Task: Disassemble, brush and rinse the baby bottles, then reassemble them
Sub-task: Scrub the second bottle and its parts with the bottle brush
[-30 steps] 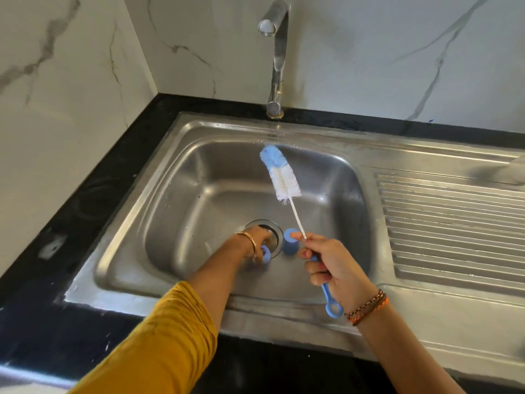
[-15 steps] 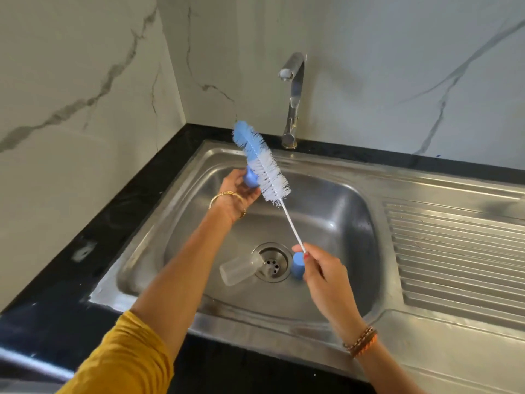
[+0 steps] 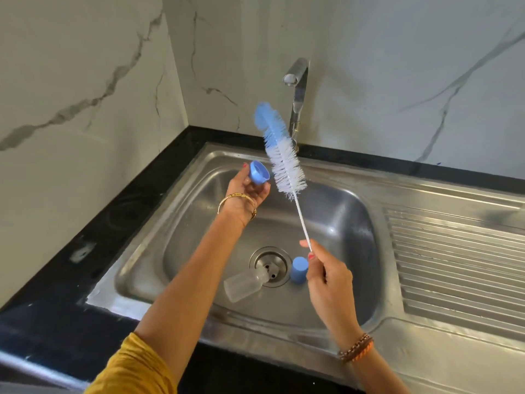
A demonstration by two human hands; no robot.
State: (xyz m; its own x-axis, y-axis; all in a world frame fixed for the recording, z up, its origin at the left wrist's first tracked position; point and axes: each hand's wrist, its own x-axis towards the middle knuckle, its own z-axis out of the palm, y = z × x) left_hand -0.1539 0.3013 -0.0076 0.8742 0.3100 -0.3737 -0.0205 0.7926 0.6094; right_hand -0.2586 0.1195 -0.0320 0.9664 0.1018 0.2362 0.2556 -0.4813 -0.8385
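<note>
Head view, looking down into one stainless steel sink (image 3: 355, 191) set in a black tabletop (image 3: 119, 206), with one tap (image 3: 297, 92) rising at the back against marble wall panels. Two hands are up over the basin. The left hand (image 3: 245, 191) is raised near the basin's back left corner, and its grip pinches one blue screw ring (image 3: 258, 173) between fingertips and thumb, the ring's open side turned toward the camera. One gold bangle (image 3: 237, 199) circles that wrist, and a yellow sleeve (image 3: 133, 368) covers the upper arm.

The right hand (image 3: 326, 277) is lower, over the right part of the basin. Its grip is clenched around the thin white stem of one bottle brush (image 3: 285, 163), thumb and forefinger pinching the wire. The brush slants up and to the left, its bristle head white below and blue at the tip, ending just right of the screw ring; whether bristles and ring touch cannot be told. Beaded bracelets (image 3: 356, 348) sit on the right wrist.

On the basin floor lie two loose parts. One clear bottle body (image 3: 241, 285) lies on its side with its neck over the edge of the drain (image 3: 271, 265). One blue cap (image 3: 298, 270) stands just right of the drain, close beside the right hand's knuckles. A ribbed drainboard (image 3: 454, 260) runs off to the right.
</note>
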